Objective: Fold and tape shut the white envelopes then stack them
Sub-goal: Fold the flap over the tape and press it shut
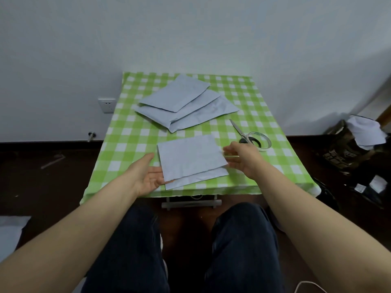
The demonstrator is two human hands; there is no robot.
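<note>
A plain home room: checked tablecloth (131,132), wall socket (106,105), dark floor (42,176).

Green-checked tablecloth (131,132) spread centrally, white wall socket (106,105) mounted far left, dark container (340,151) stood right on dark floor (42,176), white sheet (367,132) atop.

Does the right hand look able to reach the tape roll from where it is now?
Probably yes. The right hand hovers beside the folded envelope's right edge, with the tape roll just beyond it and nothing between. The scissors' handles overlap the roll, so they may get nudged.
</note>
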